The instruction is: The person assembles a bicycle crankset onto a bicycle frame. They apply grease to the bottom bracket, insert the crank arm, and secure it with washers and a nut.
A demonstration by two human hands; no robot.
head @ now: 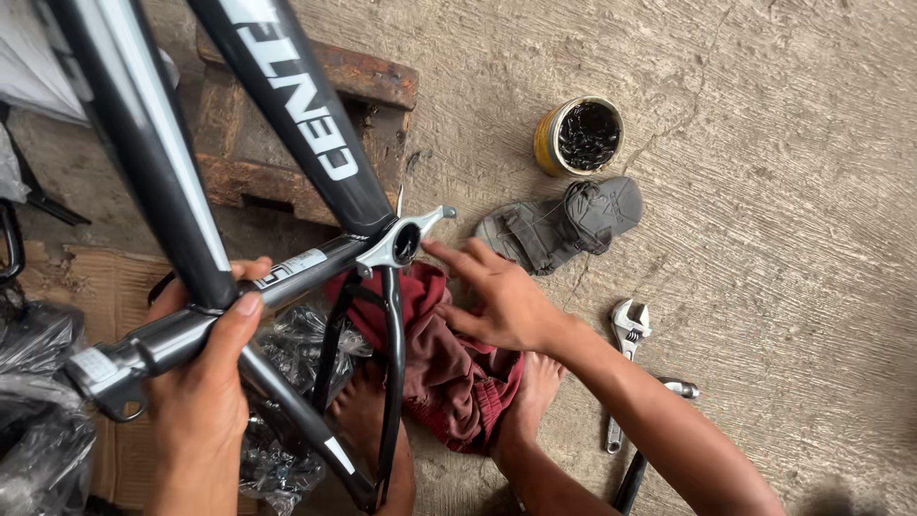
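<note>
Tight round the bottom bracket, open floor to the right.

Frame tubes (287, 105) block top-left & centre; chainstays (390, 373) + red cloth (449, 373) crowd below the bracket shell (406, 242). Sandal (564, 225), grease tin (580, 136), adjustable wrench (626, 330) sit right of it; bare concrete (793, 191) beyond. Plastic bags (38, 382) fill the left edge.

Floor (764, 143): rough grey concrete, brushed streaks, fine cracks. Worn wooden block (239, 134) at upper left. Flattened cardboard (86, 287) along left edge. Light: soft, even daylight
</note>
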